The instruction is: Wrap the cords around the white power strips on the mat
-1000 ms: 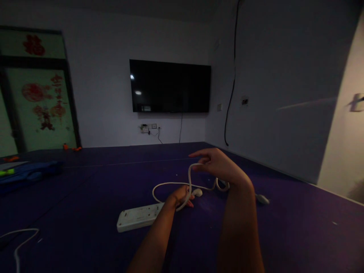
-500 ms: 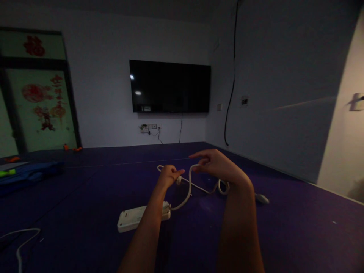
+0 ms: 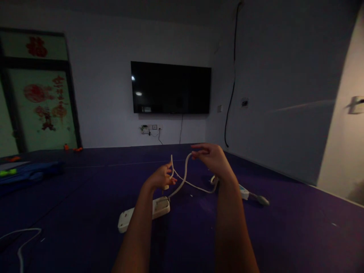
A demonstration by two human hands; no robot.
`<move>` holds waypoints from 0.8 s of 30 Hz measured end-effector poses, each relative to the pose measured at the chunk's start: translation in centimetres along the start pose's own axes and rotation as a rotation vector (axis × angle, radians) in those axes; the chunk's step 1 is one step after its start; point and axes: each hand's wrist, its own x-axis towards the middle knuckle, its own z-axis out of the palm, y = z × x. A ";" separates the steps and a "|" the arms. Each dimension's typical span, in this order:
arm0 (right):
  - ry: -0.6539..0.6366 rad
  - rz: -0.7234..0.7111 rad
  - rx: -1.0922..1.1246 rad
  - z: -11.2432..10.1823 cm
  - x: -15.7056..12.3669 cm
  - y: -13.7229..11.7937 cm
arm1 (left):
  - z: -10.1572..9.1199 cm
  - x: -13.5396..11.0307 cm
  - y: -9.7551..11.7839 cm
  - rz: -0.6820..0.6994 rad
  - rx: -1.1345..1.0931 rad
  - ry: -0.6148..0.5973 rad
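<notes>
A white power strip (image 3: pixel 161 206) lies on the purple floor, partly hidden behind my left forearm. Its white cord (image 3: pixel 185 173) rises from the strip's right end to my right hand (image 3: pixel 211 158), which pinches it between thumb and fingertips. Above the strip's right end, the fingers of my left hand (image 3: pixel 159 177) are around the cord near its plug end. The plug (image 3: pixel 165 187) shows just under that hand, prongs downward, over the strip. A loop of cord stands up by the left fingers, then runs along the floor to a coil beside my right wrist.
Right of my right forearm lie a small white-and-blue item (image 3: pixel 243 192) and a grey-headed object (image 3: pixel 261 200). Another white cable (image 3: pixel 21 246) is at lower left, near dark blue cloth (image 3: pixel 36 170). A television (image 3: pixel 170 88) hangs on the far wall.
My left hand has moved left and slightly down, bringing the plug over the strip's end. My right hand has lifted slightly, with the cord still pinched. The coil has shifted left.
</notes>
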 end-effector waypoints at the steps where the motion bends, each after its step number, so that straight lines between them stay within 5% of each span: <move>1: 0.008 -0.009 0.014 0.2 0.1 0.1 | 0.2 0.3 -0.4 -0.016 -0.021 0.005; 12: 0.135 -0.045 0.019 1.5 0.6 0.1 | 0.0 0.8 -2.0 -0.138 -0.030 -0.132; 24: 0.315 -0.079 0.092 2.7 1.3 0.5 | 0.8 -0.5 -0.7 -0.136 -0.169 -0.233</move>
